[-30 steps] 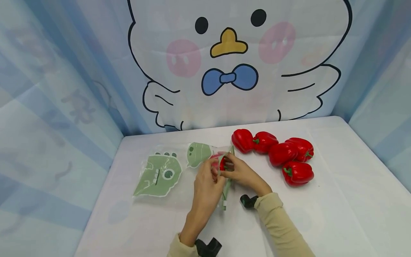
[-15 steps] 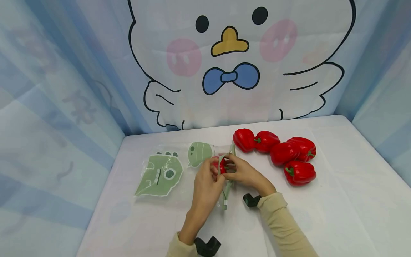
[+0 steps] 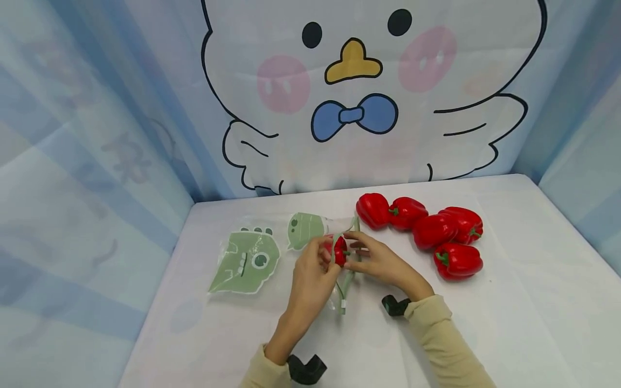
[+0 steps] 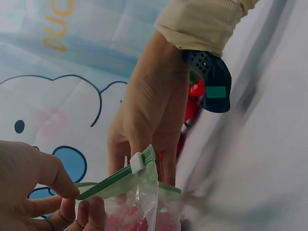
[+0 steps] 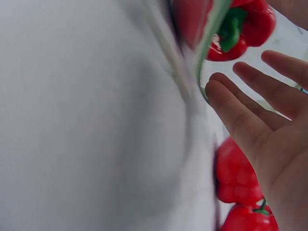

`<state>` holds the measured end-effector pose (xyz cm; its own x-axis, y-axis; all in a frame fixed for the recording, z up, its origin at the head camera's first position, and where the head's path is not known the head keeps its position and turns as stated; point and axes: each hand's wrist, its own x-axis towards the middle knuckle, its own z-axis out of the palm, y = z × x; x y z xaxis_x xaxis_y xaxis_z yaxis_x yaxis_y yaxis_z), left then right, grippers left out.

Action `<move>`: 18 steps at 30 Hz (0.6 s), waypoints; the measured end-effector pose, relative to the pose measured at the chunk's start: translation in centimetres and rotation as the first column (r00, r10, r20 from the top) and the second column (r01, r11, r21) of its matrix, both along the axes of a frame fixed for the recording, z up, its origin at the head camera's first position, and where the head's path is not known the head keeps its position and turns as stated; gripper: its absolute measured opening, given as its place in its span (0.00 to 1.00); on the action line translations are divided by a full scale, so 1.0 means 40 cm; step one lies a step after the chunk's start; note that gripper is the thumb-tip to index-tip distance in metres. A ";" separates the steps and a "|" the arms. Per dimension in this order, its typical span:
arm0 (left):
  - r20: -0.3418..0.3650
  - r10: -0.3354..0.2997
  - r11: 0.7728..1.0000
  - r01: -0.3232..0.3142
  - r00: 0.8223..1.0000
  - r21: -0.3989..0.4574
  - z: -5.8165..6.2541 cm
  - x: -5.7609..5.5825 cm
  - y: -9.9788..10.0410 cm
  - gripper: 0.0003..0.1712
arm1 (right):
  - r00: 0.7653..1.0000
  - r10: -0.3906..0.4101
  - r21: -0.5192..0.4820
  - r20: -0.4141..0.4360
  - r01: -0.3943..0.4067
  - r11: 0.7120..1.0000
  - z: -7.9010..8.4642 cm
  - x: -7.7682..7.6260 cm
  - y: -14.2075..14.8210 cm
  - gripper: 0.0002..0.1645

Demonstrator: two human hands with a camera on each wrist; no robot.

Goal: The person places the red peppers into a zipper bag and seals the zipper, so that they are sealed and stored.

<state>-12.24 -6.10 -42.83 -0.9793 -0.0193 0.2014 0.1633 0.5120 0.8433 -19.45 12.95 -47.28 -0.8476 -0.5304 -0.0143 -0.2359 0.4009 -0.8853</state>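
Note:
A clear slider zip bag (image 3: 249, 261) with a green dinosaur print lies on the table, its mouth facing right. My left hand (image 3: 312, 283) pinches the bag's green zip edge (image 4: 108, 185); a white slider (image 4: 137, 162) sits farther along that edge. Just inside the mouth is a red bell pepper (image 3: 340, 252), its green stem pointing right. My right hand (image 3: 383, 262) is right beside the opening with fingers apart. In the right wrist view those fingers (image 5: 240, 115) are extended below the pepper, with nothing gripped. Most of the pepper's body is hidden behind the bag edge and left hand.
Several more red bell peppers (image 3: 434, 231) lie in a loose cluster at the back right of the white-covered table (image 3: 514, 302). A curtain with a cartoon bird (image 3: 354, 156) hangs behind the far edge. Black wrist cameras (image 3: 306, 369) are worn on both arms.
My right hand has drawn back to the right and its fingers have spread off the pepper, which now shows more in the bag mouth. The left hand keeps its hold on the bag.

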 end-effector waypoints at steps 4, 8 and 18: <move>-0.001 -0.028 1.000 0.028 1.000 0.013 -0.002 -0.002 -0.007 0.26 | 1.000 0.001 0.014 -0.028 -0.001 1.000 0.013 0.010 0.019 0.44; 0.013 -0.042 0.999 0.041 0.999 0.021 -0.005 -0.005 -0.013 0.27 | 0.998 0.008 0.010 -0.061 -0.008 1.000 0.028 0.026 0.044 0.44; 0.010 -0.065 0.996 0.065 0.998 0.064 -0.017 -0.011 -0.021 0.26 | 0.992 0.003 0.037 -0.123 0.002 0.999 0.058 0.065 0.126 0.43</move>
